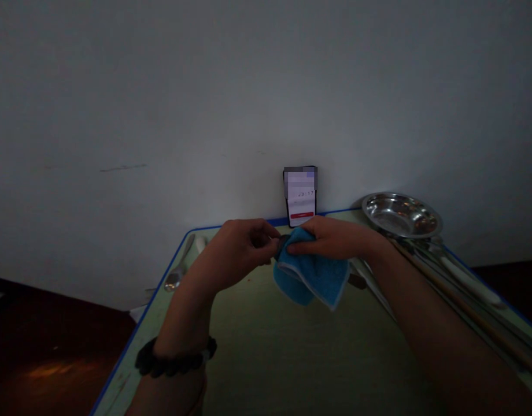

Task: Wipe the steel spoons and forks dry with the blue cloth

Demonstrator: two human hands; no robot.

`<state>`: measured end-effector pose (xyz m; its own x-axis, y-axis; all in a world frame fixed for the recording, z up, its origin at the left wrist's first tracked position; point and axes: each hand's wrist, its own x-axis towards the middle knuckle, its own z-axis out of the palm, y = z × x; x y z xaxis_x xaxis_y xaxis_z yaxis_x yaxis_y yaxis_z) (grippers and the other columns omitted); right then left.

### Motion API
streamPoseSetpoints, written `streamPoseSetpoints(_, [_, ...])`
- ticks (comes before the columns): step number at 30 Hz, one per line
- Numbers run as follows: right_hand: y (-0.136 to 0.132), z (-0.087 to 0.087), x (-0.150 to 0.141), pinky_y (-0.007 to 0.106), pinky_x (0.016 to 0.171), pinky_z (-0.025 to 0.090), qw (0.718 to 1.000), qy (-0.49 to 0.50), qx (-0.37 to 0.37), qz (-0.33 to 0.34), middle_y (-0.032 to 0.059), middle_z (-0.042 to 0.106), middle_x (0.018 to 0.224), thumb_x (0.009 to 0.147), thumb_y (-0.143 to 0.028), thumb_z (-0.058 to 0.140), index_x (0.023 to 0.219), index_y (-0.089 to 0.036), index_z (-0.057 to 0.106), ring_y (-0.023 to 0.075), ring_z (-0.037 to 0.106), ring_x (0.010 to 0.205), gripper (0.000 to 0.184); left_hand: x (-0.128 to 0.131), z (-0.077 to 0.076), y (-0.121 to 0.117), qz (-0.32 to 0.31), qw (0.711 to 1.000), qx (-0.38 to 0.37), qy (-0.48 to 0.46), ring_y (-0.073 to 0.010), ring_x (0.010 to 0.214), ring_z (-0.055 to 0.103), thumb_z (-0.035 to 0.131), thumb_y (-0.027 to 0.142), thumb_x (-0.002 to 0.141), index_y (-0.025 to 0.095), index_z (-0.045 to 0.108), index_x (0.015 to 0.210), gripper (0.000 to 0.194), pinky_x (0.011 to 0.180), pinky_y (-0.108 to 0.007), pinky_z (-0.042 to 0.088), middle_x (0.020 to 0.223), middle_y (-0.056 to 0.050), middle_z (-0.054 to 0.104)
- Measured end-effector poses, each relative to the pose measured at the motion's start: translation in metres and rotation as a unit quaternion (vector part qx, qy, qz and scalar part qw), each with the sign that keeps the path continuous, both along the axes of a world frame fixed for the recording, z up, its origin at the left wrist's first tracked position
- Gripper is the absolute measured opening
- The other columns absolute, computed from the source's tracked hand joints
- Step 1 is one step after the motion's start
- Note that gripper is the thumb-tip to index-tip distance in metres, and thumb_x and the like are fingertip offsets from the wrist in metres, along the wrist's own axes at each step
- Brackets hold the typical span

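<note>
My right hand is closed around a blue cloth with a pale edge, which hangs in folds above the table. A small dark end of an object sticks out of the cloth on its left; most of it is wrapped, and I cannot tell its kind. The fingertips of my left hand pinch that end. Past the cloth's right side shows a brown rounded tip; whether it belongs to the held object is unclear. A metal spoon lies at the table's left edge, beyond my left forearm.
The green table has a blue rim and stands against a pale wall. A phone leans upright on the wall. At the back right sits a steel bowl. Several long utensils, one with a white handle, lie along the right side.
</note>
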<state>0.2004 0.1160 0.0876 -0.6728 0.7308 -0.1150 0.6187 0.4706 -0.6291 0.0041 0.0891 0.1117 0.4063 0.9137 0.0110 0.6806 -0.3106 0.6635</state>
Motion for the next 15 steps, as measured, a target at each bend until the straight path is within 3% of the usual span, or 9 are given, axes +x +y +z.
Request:
streamPoseSetpoints(6, [0.002, -0.003, 0.001, 0.025, 0.059, 0.042, 0.999, 0.013, 0.039, -0.029, 0.0055, 0.065, 0.082, 0.079, -0.047, 0.049, 0.082, -0.017, 0.061, 0.015, 0.058, 0.069, 0.032, -0.002, -0.005, 0.004, -0.018, 0.999, 0.038, 0.026, -0.0115, 0.057, 0.06, 0.052, 0.033, 0.08, 0.016, 0.065, 0.088, 0.023, 0.052, -0.021, 0.047, 0.07, -0.003, 0.068])
streamPoseSetpoints(10, [0.009, -0.011, 0.002, 0.028, 0.06, 0.042, 0.977, 0.083, 0.078, -0.181, 0.0063, 0.065, 0.077, 0.077, -0.044, 0.053, 0.073, -0.017, 0.061, 0.016, 0.057, 0.068, 0.029, -0.006, -0.007, 0.008, 0.035, 0.994, 0.069, 0.076, -0.0128, 0.059, 0.06, 0.047, 0.038, 0.083, 0.015, 0.063, 0.085, 0.029, 0.051, -0.022, 0.045, 0.075, -0.005, 0.068])
streamPoseSetpoints(12, [0.015, -0.017, 0.001, 0.029, 0.057, 0.042, 0.935, 0.167, 0.086, -0.3, 0.0055, 0.063, 0.069, 0.075, -0.047, 0.054, 0.067, -0.017, 0.06, 0.016, 0.055, 0.063, 0.032, -0.01, -0.009, 0.008, 0.048, 0.993, 0.026, 0.107, -0.0133, 0.058, 0.059, 0.041, 0.037, 0.084, 0.014, 0.062, 0.081, 0.032, 0.05, -0.023, 0.044, 0.074, -0.006, 0.067])
streamPoseSetpoints(15, [0.023, -0.025, -0.002, 0.03, 0.056, 0.044, 0.828, 0.367, 0.064, -0.42, 0.0023, 0.061, 0.065, 0.071, -0.05, 0.057, 0.068, -0.017, 0.06, 0.0159, 0.055, 0.061, 0.033, -0.016, -0.013, 0.008, -0.015, 0.985, -0.101, 0.142, -0.0148, 0.061, 0.061, 0.039, 0.037, 0.085, 0.014, 0.063, 0.08, 0.033, 0.05, -0.023, 0.044, 0.078, -0.007, 0.068])
